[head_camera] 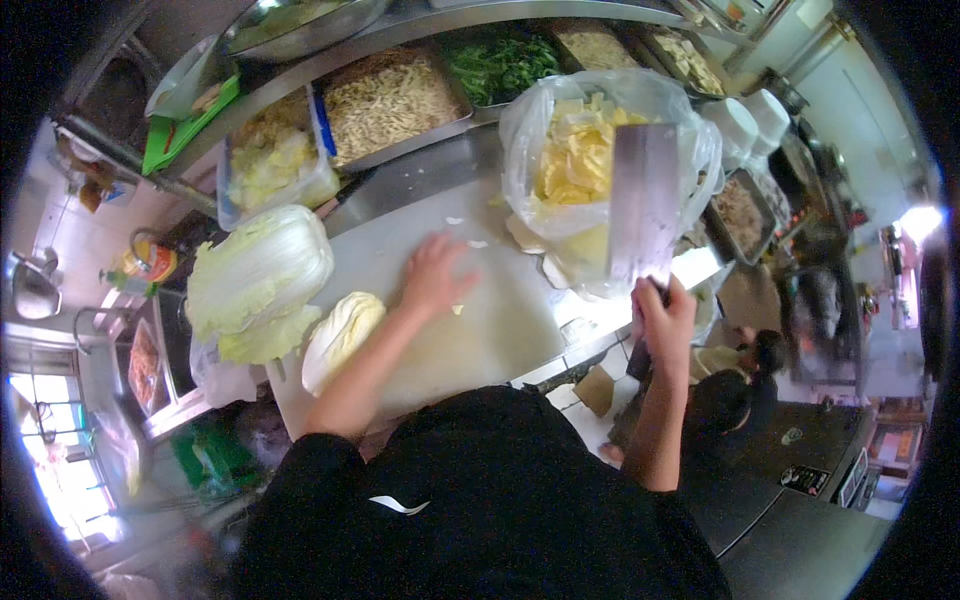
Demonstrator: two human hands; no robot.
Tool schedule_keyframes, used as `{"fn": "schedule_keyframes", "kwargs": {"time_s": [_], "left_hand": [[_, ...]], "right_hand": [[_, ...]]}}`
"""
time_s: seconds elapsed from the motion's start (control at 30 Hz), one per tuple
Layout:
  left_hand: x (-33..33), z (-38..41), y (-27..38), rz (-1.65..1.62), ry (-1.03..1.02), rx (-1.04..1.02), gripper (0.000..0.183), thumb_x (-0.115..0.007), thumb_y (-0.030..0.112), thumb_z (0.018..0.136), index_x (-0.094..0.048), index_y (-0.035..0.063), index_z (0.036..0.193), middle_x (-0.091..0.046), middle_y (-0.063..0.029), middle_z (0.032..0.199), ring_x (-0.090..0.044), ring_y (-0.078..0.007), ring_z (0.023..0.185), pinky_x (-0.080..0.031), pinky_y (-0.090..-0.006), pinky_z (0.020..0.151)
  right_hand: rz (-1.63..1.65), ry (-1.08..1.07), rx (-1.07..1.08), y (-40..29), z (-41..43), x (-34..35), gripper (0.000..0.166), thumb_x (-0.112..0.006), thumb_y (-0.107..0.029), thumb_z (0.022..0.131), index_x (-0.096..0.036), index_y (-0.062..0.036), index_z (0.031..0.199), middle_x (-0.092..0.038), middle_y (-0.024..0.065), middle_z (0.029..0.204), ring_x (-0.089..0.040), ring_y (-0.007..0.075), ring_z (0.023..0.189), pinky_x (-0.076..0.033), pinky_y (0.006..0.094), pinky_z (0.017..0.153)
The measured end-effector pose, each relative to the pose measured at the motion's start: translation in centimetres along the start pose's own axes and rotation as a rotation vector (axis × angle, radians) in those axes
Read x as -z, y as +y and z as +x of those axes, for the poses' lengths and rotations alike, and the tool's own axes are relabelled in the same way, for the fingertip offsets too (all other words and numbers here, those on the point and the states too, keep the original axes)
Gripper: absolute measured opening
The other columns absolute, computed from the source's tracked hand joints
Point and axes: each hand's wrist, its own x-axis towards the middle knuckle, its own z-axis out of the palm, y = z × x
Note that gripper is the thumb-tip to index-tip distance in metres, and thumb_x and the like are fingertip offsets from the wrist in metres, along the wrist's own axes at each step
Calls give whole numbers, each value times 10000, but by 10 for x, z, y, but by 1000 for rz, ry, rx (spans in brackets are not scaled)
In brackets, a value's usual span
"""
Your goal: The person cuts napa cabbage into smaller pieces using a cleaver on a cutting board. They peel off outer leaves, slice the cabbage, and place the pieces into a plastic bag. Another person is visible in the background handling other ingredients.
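Note:
My right hand grips the handle of a broad cleaver, its blade raised upright in front of a clear plastic bag. Cut yellowish cabbage leaves fill that bag. Fingers spread and slightly blurred, my left hand is over the white cutting board and holds nothing; whether it touches the board I cannot tell. Beside my left forearm lies a small pale napa cabbage piece, partly hidden by the arm. A larger napa cabbage with loose outer leaves rests at the board's left edge.
Behind the board stand a plastic tub of chopped cabbage, a metal tray of pale shreds and a tray of chopped greens. A knife lies near the tub. White bowls stand right. Another person is low at the right.

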Motion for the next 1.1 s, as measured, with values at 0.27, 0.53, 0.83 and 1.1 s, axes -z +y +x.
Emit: {"fn": "schedule_keyframes", "kwargs": {"time_s": [0.27, 0.53, 0.83, 1.1], "left_hand": [[-2, -90, 8, -39, -121, -30, 237, -628, 246, 823, -673, 104, 1007, -629, -97, 1124, -571, -307, 1050, -463, -423, 862], [42, 89, 114, -474, 168, -180, 441, -704, 382, 801, -631, 44, 1074, -636, -147, 1086, -618, -277, 996, -486, -394, 852], [13, 49, 176, -85, -54, -561, 341, -644, 323, 818, -630, 117, 1090, -593, -111, 1093, -548, -297, 1073, -431, -437, 909], [32, -59, 82, 47, -64, -161, 439, -695, 282, 782, -591, 100, 1168, -570, -126, 1200, -521, -312, 1140, -399, -431, 972]], "right_hand": [[22, -246, -60, 30, -47, 12, 142, -612, -134, 896, -618, 7, 907, -564, -8, 611, -494, 50, 496, -401, 233, 434], [97, -51, -85, 57, -90, 55, 121, -618, -95, 882, -635, 6, 946, -570, -9, 637, -493, 55, 511, -392, 222, 452], [-17, 158, 28, 89, -129, 74, 154, -637, -89, 870, -652, 18, 979, -573, -14, 634, -475, 48, 529, -388, 227, 485], [-177, 32, -66, 107, -151, 84, 258, -640, -105, 869, -640, 7, 1101, -599, 9, 661, -470, 69, 568, -409, 262, 517]]}}
